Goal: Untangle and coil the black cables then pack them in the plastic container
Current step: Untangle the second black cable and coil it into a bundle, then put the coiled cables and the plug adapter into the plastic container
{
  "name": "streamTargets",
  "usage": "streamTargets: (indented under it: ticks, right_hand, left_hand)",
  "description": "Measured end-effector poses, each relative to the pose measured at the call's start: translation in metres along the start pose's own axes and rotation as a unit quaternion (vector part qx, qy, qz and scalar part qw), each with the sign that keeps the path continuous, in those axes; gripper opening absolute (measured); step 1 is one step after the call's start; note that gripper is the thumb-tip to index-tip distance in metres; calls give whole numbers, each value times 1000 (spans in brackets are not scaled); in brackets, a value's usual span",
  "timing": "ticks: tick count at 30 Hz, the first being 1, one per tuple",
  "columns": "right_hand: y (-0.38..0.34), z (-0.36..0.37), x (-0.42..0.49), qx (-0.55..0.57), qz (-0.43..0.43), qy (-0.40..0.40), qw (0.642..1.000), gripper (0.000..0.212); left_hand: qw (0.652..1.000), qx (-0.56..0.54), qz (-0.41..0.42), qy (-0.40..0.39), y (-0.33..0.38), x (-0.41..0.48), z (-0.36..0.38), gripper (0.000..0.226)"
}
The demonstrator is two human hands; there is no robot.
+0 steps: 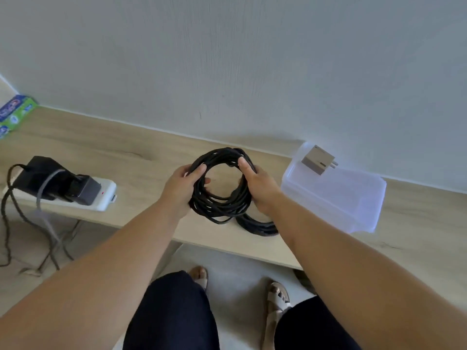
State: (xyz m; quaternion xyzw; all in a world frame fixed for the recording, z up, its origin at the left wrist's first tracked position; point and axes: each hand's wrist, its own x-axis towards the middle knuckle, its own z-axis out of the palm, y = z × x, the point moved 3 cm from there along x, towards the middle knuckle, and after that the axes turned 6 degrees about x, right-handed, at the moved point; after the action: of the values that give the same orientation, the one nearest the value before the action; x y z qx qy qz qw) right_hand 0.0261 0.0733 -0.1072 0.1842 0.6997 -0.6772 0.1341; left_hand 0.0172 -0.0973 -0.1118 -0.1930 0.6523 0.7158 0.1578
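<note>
One coiled black cable (222, 198) hangs as a ring between two hands, just above the wooden table (141, 157). The left hand (179, 188) grips the ring's left side, thumb (199, 170) pressed on top and fingers curled under, one tip showing inside the loop. The right hand (260, 188) grips the right side, its thumb laid along the upper strands; its other fingers are hidden behind the coil. A second black coil (257, 226) lies on the table just below the right hand's fingers. To the right of those fingers sits one clear plastic container (333, 198), with one grey plug adapter (318, 160) on top. Well to the left of the left fingers lies one white power strip (104, 195) carrying two black chargers (83, 190). Two green-and-blue boxes (17, 109) sit farthest left.
</note>
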Motion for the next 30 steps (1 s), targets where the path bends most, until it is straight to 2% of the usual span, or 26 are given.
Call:
streamTargets:
  ticks: [5, 7, 9, 11, 13, 16, 18, 21, 23, 26, 30]
  right_hand:
    - [-9, 6, 75, -80, -31, -27, 996, 38]
    - [-5, 9, 93, -103, -26, -43, 993, 43]
    - [5, 8, 110, -198, -10, -44, 979, 53]
    - [11, 4, 118, -346, -10, -20, 938, 58]
    - [11, 0, 122, -438, -35, 5, 898, 65]
    - [12, -2, 123, -469, -68, 18, 880, 69]
    - [16, -2, 123, -482, -66, 23, 874, 68]
    - [17, -3, 124, -499, -65, 40, 863, 63]
    - [17, -1, 123, -503, -60, 40, 861, 64]
    - [16, 2, 122, -505, -49, 37, 861, 67]
    - [10, 3, 115, -501, -19, 33, 864, 73]
  left_hand:
    - [999, 44, 8, 31, 3, 65, -2, 22]
    - [997, 50, 14, 48, -2, 82, -3, 23]
    - [986, 136, 36, 86, -10, 99, -5, 26]
    - [961, 238, 67, 121, -14, 106, -6, 23]
    - [926, 331, 97, 152, -15, 109, -5, 28]
    - [819, 519, 129, 207, -10, 111, -6, 44]
    - [789, 555, 153, 215, -1, 105, -4, 52]
    - [749, 604, 224, 158, -2, 85, 10, 57]
    - [721, 661, 190, 88, -22, 75, 15, 66]
    - [725, 677, 122, 34, -38, 77, 8, 70]
    - [735, 669, 112, -20, -25, 79, 3, 69]
